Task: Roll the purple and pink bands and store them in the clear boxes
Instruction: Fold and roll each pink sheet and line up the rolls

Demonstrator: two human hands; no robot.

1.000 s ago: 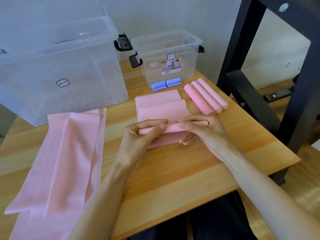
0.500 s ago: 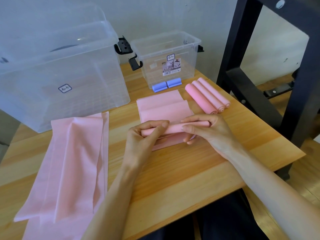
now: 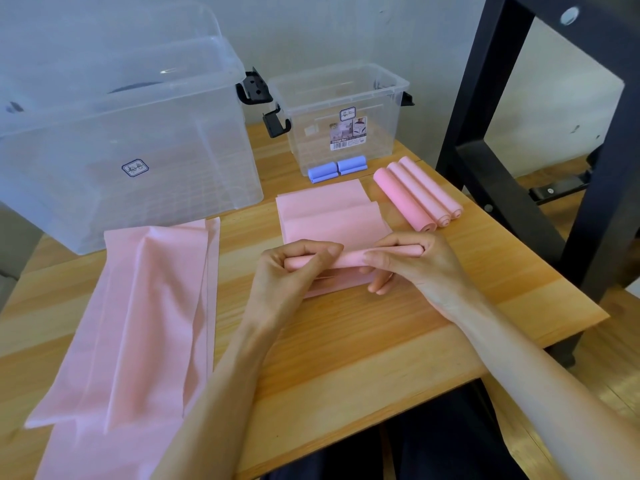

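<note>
Midway across the wooden table [image 3: 346, 341], seen from the head camera: left hand [image 3: 287, 275] and right hand [image 3: 412, 261] both curled tight round a half-rolled pink band [image 3: 332, 216], its flat tail stretching toward the small clear box [image 3: 341, 112]. Rolling step in hand, apparently early; next, probably rolling forward evenly, keeping the edges aligned. Beside it, three finished pink rolls [image 3: 415, 195], two purple rolls [image 3: 336, 168], nothing yet boxed.

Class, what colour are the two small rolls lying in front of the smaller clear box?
Purple: the two small rolls show best in the head view.
</note>
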